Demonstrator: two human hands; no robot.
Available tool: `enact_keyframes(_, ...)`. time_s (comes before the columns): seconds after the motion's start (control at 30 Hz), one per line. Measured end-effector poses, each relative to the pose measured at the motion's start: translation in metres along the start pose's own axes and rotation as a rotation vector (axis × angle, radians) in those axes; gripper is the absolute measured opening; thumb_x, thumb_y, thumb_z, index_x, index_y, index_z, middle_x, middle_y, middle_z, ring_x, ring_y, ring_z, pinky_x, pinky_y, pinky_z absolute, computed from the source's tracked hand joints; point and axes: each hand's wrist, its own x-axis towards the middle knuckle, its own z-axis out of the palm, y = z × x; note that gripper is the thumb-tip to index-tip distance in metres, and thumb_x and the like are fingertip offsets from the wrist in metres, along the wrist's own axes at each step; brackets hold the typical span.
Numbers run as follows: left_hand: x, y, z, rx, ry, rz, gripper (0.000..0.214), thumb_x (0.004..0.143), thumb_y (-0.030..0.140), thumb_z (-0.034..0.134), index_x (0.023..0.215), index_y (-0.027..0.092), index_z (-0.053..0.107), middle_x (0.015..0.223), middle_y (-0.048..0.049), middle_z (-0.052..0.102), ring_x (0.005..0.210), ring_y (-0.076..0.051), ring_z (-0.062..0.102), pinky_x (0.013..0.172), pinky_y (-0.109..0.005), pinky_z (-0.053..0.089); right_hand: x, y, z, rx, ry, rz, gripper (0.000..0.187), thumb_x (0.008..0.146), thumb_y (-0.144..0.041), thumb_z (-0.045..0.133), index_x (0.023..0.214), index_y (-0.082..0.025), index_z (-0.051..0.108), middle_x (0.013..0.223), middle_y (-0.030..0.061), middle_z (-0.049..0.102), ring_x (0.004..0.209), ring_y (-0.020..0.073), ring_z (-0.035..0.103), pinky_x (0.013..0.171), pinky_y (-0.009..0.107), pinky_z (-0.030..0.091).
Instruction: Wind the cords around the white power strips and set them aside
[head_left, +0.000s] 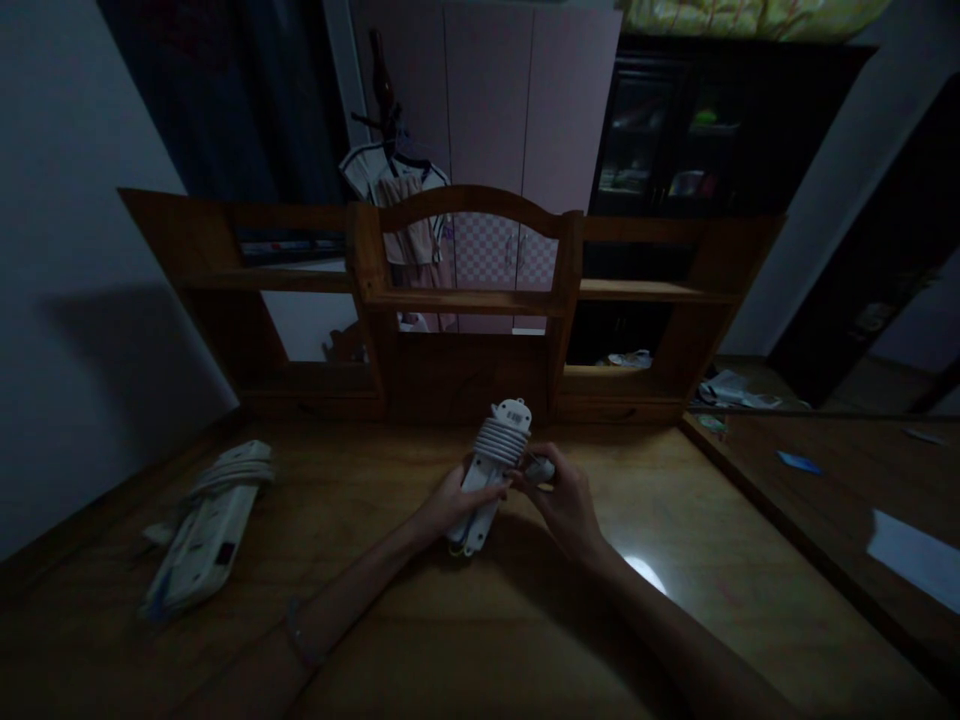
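Observation:
A white power strip (pixel 480 525) is tilted above the wooden desk, its white cord (pixel 501 440) wound in several turns around the upper part. My left hand (pixel 461 500) is wrapped round the strip below the coils, thumb across its face. At the strip's right side, my right hand (pixel 559 495) is closed on the plug end (pixel 538 468) of the cord, fingertips close to the coils. Part of the plug is hidden by the fingers. A second white power strip (pixel 206 535), its cord also wound round it, lies on the desk to the left.
A wooden shelf unit (pixel 469 300) with open compartments stands along the desk's back edge. On the lower surface to the right lie a blue card (pixel 799 461) and a white paper sheet (pixel 916 555). A wall (pixel 75 300) borders the left side.

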Motion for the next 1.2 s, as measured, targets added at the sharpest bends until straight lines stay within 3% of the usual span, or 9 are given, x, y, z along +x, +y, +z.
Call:
enact_keyframes(0.17, 0.003, 0.0, -0.002, -0.058, 0.062, 0.006, 0.037, 0.076, 0.045, 0.067, 0.09, 0.012, 0.064, 0.079, -0.0071, 0.066, 0.064, -0.014, 0.061, 0.058, -0.022, 0.048, -0.002, -0.004, 0.009, 0.034, 0.015, -0.069, 0.029, 0.087, -0.017, 0.054, 0.116, -0.022, 0.052, 0.108, 0.007, 0.06, 0.096, 0.0192, 0.061, 0.083, 0.032, 0.052)
enact_keyframes(0.33, 0.0, 0.0, 0.002, -0.132, -0.011, -0.112, 0.041, 0.076, 0.048, 0.065, 0.095, 0.012, 0.061, 0.078, -0.0083, 0.065, 0.058, -0.015, 0.061, 0.051, -0.023, 0.048, -0.005, 0.0, 0.007, -0.028, -0.043, -0.095, 0.046, 0.09, -0.016, 0.049, 0.135, -0.024, 0.039, 0.114, 0.0076, 0.06, 0.093, 0.0184, 0.064, 0.085, 0.034, 0.053)
enact_keyframes(0.5, -0.002, -0.002, 0.001, -0.174, -0.09, -0.168, 0.041, 0.076, 0.047, 0.065, 0.099, 0.014, 0.056, 0.082, -0.0077, 0.065, 0.056, -0.018, 0.063, 0.049, -0.026, 0.049, -0.001, -0.001, 0.002, -0.158, -0.063, -0.269, 0.04, 0.091, -0.015, 0.048, 0.13, -0.024, 0.045, 0.109, 0.0081, 0.062, 0.095, 0.0201, 0.063, 0.081, 0.033, 0.054)
enact_keyframes(0.63, 0.001, -0.007, -0.002, -0.103, -0.15, -0.089, 0.036, 0.074, 0.039, 0.07, 0.097, 0.013, 0.059, 0.077, -0.0048, 0.065, 0.06, -0.016, 0.06, 0.055, -0.024, 0.047, 0.002, 0.0, -0.002, -0.269, -0.183, -0.329, 0.044, 0.091, -0.016, 0.05, 0.134, -0.026, 0.045, 0.121, 0.0107, 0.052, 0.101, 0.0219, 0.059, 0.082, 0.034, 0.054)
enact_keyframes(0.77, 0.004, -0.009, -0.002, -0.07, -0.15, -0.006, 0.038, 0.069, 0.032, 0.074, 0.098, 0.011, 0.061, 0.081, -0.003, 0.064, 0.068, -0.015, 0.058, 0.062, -0.023, 0.046, 0.004, 0.002, -0.004, -0.325, -0.221, -0.327, 0.051, 0.091, -0.017, 0.052, 0.139, -0.03, 0.04, 0.118, 0.0092, 0.05, 0.096, 0.0205, 0.057, 0.08, 0.035, 0.054)
enact_keyframes(1.0, 0.002, -0.008, 0.0, -0.04, -0.117, -0.015, 0.045, 0.074, 0.048, 0.068, 0.1, 0.012, 0.061, 0.074, -0.0023, 0.063, 0.061, -0.014, 0.056, 0.056, -0.023, 0.043, 0.011, -0.007, -0.014, -0.449, -0.184, -0.365, 0.062, 0.085, -0.02, 0.063, 0.139, -0.037, 0.038, 0.142, 0.0072, 0.035, 0.129, 0.0274, 0.034, 0.103, 0.047, 0.037)
enact_keyframes(1.2, -0.001, -0.006, 0.002, -0.074, -0.153, -0.135, 0.052, 0.076, 0.057, 0.063, 0.101, 0.013, 0.059, 0.065, -0.004, 0.063, 0.048, -0.014, 0.058, 0.044, -0.022, 0.042, 0.014, -0.004, -0.014, -0.525, -0.154, -0.378, 0.068, 0.08, -0.026, 0.07, 0.138, -0.041, 0.037, 0.152, 0.0047, 0.021, 0.136, 0.0319, 0.024, 0.105, 0.055, 0.031)
